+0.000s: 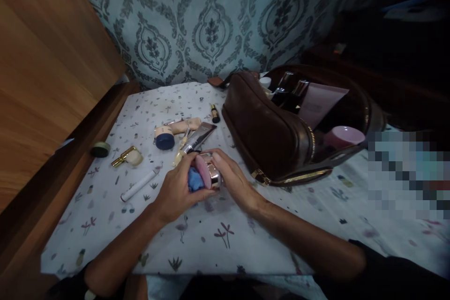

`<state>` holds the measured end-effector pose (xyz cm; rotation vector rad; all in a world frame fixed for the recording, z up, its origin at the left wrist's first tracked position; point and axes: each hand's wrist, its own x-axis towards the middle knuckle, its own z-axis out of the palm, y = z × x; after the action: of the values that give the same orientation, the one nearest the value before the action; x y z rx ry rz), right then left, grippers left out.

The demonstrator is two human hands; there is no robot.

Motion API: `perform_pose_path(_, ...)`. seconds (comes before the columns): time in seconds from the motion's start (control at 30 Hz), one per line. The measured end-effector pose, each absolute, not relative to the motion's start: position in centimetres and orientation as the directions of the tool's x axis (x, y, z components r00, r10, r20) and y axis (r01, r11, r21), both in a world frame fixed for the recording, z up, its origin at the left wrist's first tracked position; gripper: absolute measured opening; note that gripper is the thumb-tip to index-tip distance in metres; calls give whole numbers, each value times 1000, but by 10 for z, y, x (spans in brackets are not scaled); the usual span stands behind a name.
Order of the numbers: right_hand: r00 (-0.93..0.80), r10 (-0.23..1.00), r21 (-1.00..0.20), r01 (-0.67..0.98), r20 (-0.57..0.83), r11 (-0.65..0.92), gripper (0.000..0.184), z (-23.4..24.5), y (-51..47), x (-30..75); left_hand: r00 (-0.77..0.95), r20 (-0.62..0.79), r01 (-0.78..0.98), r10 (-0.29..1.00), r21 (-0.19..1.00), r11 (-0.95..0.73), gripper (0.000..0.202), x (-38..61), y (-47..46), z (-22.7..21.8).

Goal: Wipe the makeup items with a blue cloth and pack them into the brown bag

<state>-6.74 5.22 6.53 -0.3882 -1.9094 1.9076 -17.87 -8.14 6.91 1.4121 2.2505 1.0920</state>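
Observation:
Both hands meet above the cloth-covered table, around a small pink and shiny rose-gold cosmetic jar. My left hand is closed on a crumpled blue cloth, which lies against the jar's pink side. My right hand wraps the jar from the right, thumb on its top edge. Just beyond the hands lie a silver-grey tube, a beige tube and a jar with a dark blue lid. A white pen-like stick is left of my left hand.
An unzipped brown leather bag stands at the right, holding a pink tube, a pink bowl-shaped item and bottles. A gold-capped bottle, a dark round lid and a small black bottle lie on the patterned tablecloth.

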Motion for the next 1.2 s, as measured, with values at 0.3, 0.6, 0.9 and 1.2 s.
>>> perform_pose_path(0.3,-878,443,-982,-184,183,40,43,70,52,-61,-444,360,813,820,547,200,74,-183,-86,66)
perform_pose_path(0.6,-876,331,-898,-215,351,385,76,81,63,-2,-29,601,998,799,66,-13,63,-171,-76,78)
perform_pose_path(0.9,-760,429,-843,-284,489,458,39,67,82,44,364,495,909,789,-371,-187,62,-162,-60,99)
perform_pose_path(1.2,-748,459,-866,-317,479,388,39,51,105,66,176,547,981,818,-164,-101,51,-137,-28,137)
